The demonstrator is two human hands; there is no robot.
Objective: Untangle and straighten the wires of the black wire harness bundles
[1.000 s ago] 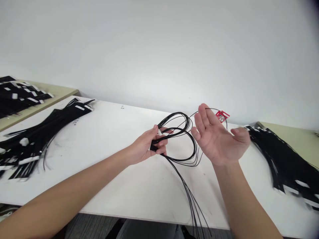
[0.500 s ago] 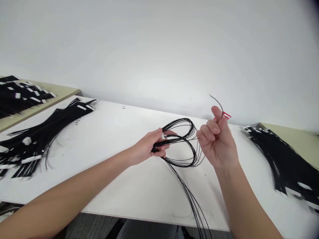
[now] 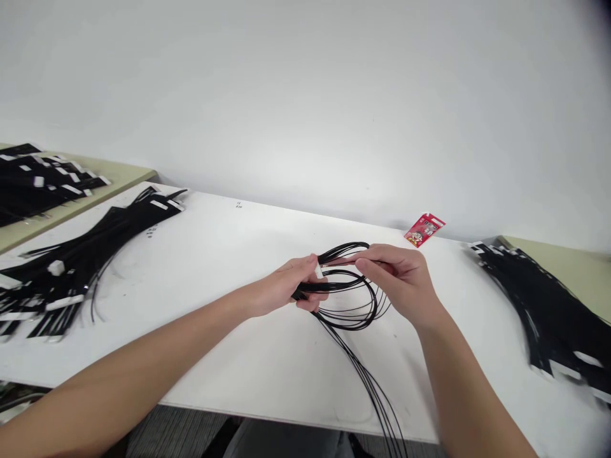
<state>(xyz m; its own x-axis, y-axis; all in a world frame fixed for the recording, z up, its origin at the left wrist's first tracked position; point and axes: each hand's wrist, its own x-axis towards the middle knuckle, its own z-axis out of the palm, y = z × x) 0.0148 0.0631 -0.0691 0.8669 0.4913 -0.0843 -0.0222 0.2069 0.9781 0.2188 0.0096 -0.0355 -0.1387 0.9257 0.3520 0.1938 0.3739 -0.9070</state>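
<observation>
You had the black cables (image 3: 337,287) off the bench (image 3: 214,356), gathered into loops in front of you, between both hands. The looping looked well along, by my reading, with a free run of tails (image 3: 356,357) yet to be taken in; nothing visible bound the coil besides your grip. Your left hand (image 3: 298,283) was clenched around the gathered side, a white connector (image 3: 319,270) showing by the thumb. Your right hand (image 3: 403,277) had its fingers pinched at the upper loop, seemingly on a strand, though which one was too small to tell. The cables looked thin, smooth and springy, in two rounded, overlapping loops, the tails fanning down past the bench's near edge.
</observation>
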